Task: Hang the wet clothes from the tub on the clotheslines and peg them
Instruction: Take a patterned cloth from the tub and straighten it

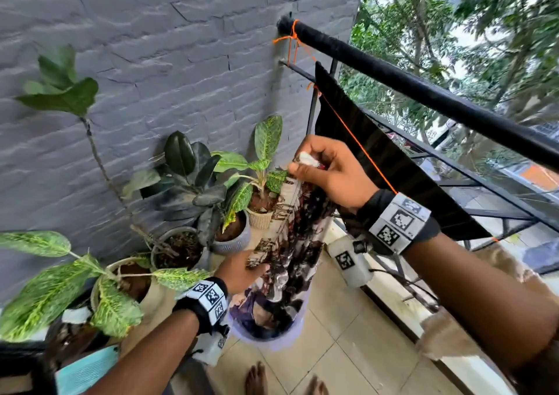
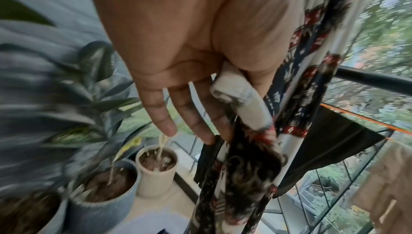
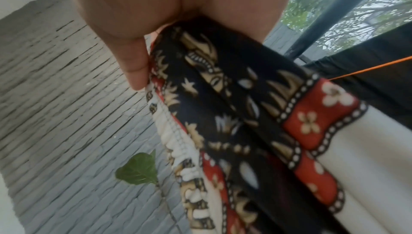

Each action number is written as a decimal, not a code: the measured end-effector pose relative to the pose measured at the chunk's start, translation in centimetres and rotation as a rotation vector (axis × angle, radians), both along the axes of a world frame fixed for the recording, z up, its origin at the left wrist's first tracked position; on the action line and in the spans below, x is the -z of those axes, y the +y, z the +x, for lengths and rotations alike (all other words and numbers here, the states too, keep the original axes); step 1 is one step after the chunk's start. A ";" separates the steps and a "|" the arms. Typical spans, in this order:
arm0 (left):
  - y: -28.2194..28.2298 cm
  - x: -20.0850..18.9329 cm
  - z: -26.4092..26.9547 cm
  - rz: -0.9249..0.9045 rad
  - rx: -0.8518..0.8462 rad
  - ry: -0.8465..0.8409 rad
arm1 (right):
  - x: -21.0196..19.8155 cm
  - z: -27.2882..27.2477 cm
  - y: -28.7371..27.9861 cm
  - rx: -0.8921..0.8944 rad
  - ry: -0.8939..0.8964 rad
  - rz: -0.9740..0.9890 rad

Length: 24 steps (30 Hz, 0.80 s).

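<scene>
A wet patterned garment (image 1: 290, 237) in black, white and red hangs stretched above the lavender tub (image 1: 272, 345), its lower end still in the tub. My right hand (image 1: 320, 164) grips the garment's bunched top edge, just left of the orange clothesline (image 1: 357, 140). In the right wrist view the thumb (image 3: 133, 61) presses on the elastic hem of the garment (image 3: 245, 114). My left hand (image 1: 242, 269) holds the cloth lower down. The left wrist view shows the left hand (image 2: 200, 114) pinching a rolled fold of the garment (image 2: 240, 96) between thumb and fingers.
A black cloth (image 1: 393, 167) hangs on the line, with a tan cloth (image 2: 390, 176) further right. A black railing bar (image 1: 423, 92) runs above the line, with glass panels below it. Potted plants (image 1: 230, 231) crowd the grey brick wall at left. Bare feet (image 1: 257, 379) stand on the tiles.
</scene>
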<state>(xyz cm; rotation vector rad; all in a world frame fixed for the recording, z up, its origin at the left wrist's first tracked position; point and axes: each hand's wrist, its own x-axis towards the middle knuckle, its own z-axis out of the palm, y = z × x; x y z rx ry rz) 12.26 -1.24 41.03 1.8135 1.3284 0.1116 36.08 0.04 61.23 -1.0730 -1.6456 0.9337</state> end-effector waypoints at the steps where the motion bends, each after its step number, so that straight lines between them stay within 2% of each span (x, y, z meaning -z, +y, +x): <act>1: -0.3 0.6 -0.6 -0.019 -0.017 -0.020 | 0.1 0.6 0.2 0.001 -0.022 -0.011; 4: -0.6 0.3 -2.4 -0.053 -0.135 -0.084 | 1.5 2.7 0.5 0.060 -0.067 -0.077; 6: -0.2 -1.4 -3.5 -0.041 -0.180 -0.195 | 2.8 4.6 0.4 0.134 -0.056 -0.134; 8: 0.8 -3.2 -5.1 -0.003 -0.181 -0.280 | 4.2 6.2 0.1 0.180 -0.070 -0.178; 12: 3.3 -6.8 -8.1 0.129 -0.121 -0.294 | 6.3 7.8 -1.0 0.208 -0.082 -0.270; 15: 4.9 -10.9 -9.0 0.240 -0.089 -0.272 | 6.6 8.4 -2.0 0.217 -0.133 -0.306; 19: 6.9 -14.3 -9.5 0.443 -0.040 -0.314 | 6.2 9.2 -2.6 0.284 -0.087 -0.269; 24: 7.6 -15.8 -8.0 0.328 -0.029 -0.447 | 6.0 9.8 -2.9 0.411 -0.242 -0.181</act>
